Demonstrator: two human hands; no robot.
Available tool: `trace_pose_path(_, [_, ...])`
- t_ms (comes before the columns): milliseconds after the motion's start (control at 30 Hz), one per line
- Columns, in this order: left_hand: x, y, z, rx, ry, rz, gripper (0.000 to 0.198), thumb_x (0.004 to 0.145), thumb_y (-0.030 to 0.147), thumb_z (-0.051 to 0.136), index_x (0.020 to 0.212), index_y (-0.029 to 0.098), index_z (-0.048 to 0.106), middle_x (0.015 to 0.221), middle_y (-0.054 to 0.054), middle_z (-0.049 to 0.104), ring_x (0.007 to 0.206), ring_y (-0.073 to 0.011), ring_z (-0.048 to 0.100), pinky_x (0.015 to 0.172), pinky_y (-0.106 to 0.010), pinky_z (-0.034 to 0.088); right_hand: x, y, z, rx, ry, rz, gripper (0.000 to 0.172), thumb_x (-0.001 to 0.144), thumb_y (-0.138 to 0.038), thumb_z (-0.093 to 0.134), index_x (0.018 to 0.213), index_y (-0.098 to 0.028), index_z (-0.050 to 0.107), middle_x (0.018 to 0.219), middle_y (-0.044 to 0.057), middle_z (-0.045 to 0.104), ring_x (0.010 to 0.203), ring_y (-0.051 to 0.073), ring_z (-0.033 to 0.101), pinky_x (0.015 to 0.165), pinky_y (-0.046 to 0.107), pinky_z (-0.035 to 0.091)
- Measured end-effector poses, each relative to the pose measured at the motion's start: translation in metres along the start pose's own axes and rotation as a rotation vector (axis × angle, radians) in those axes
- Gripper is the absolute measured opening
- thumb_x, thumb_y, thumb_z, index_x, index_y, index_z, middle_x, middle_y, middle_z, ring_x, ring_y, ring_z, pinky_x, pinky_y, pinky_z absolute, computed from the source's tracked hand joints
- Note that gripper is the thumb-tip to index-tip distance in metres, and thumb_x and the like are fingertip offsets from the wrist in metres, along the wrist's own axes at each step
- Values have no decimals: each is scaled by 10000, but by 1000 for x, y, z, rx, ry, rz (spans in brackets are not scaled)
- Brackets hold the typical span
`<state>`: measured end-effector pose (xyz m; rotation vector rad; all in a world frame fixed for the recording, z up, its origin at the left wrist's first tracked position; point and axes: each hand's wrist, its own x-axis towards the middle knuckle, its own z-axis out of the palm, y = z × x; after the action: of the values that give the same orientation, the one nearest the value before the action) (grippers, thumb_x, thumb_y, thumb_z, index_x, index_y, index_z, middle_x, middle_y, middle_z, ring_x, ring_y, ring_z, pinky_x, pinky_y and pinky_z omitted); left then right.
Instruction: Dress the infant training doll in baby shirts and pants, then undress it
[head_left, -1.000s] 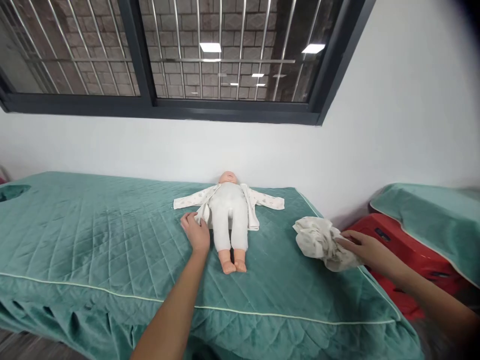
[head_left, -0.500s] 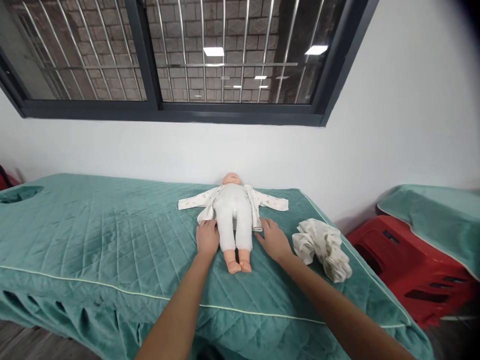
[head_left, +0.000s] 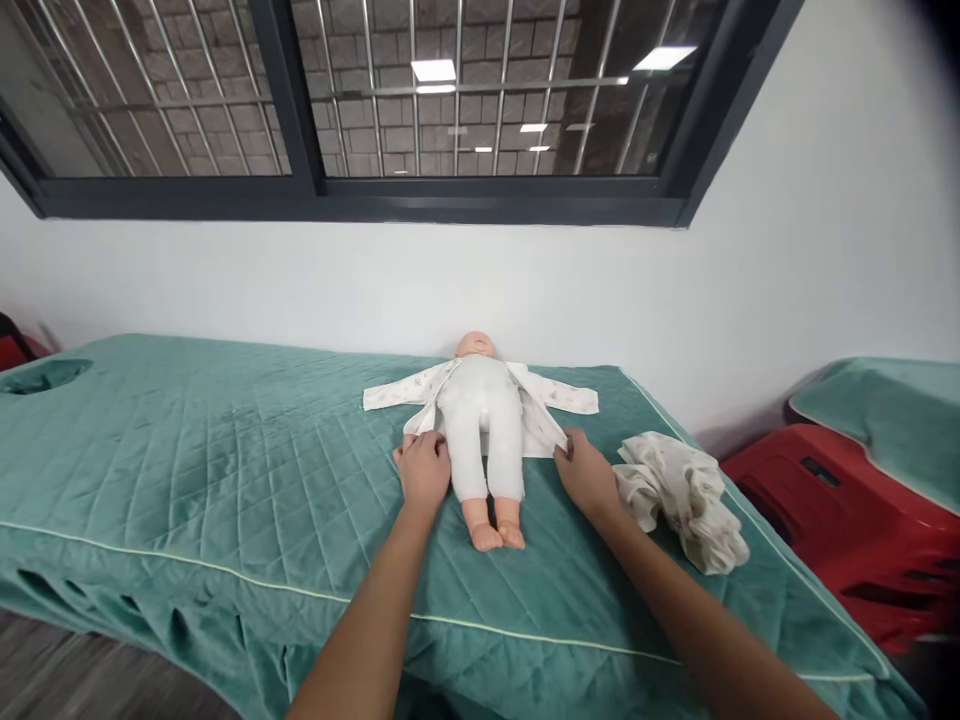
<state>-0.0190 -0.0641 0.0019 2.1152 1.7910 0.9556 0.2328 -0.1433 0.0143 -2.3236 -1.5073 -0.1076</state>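
A baby doll (head_left: pixel 480 400) with a white body lies on its back, head toward the wall and bare feet toward me. Beneath it is a white patterned baby shirt (head_left: pixel 566 394), spread wide at the front with both sleeves stretched sideways. My right hand (head_left: pixel 589 475) pinches the shirt's lower front corner and holds it out from the doll's side. Beside the doll's other hip, my left hand (head_left: pixel 424 468) has its fingers curled at the opposite hem; the fingertips are partly hidden.
A crumpled white cloth (head_left: pixel 686 495) lies right of my right forearm. Under everything is a bed with a green quilted cover (head_left: pixel 225 470). Red plastic stools (head_left: pixel 847 510) stand beyond its right edge, near another green cover (head_left: pixel 892 410). A barred window (head_left: pixel 480 200) is in the wall behind.
My right hand has taken hold of the shirt's corner and drawn it outward to the right, spreading that front panel. My left hand stays by the other hem. The view has shifted slightly.
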Motion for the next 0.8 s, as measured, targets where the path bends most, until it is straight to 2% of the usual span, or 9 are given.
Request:
trace_pose_path(133, [0,1,1,12,20,-8,230,889,220,484,937,234,709,954,-54,735,1062,-275,561,918,-439,370,-13,1,-3,0,22,-19,345,965,-304,388,1272,-177,479,1133,107,656,1020,258,625,767,332,434])
trace_pose_path(233, [-1,0,3,10,50,-15,244,889,211,474,961,232,706,1002,-66,727,1080,-278,553,932,-447,384,-20,-5,-5,-38,130,-131,373,946,-261,413,1294,-149,481,1229,142,590,1124,280,552,871,366,442])
trace_pose_path(367, [0,-3,5,-12,115,-53,392,876,171,453,1214,243,639,1234,-82,656,1194,-286,508,971,-458,412,-33,-12,-8,-38,242,-304,410,905,-185,451,1306,-113,493,1316,168,528,1195,303,479,983,419,425])
trace_pose_path(533, [3,-7,8,-42,138,-111,541,858,152,433,1394,190,498,1469,-123,484,1358,-301,400,1056,-477,400,-70,-13,-15,23,195,-388,414,907,-188,448,1314,-151,508,1377,159,490,1273,305,442,1054,454,400])
trace_pose_path(667, [4,-9,12,-54,118,-115,543,856,159,428,1396,152,480,1504,-142,443,1422,-298,336,1124,-500,339,-97,5,-39,-2,196,-434,361,933,-252,444,1277,-202,544,1387,134,499,1276,305,455,1090,479,373])
trace_pose_path(800, [2,-11,8,-161,180,-102,454,861,153,411,1296,146,542,1419,-135,521,1362,-269,415,1147,-433,329,-102,47,-82,-163,256,-363,351,946,-342,437,1249,-203,548,1320,140,566,1198,337,516,1022,511,404])
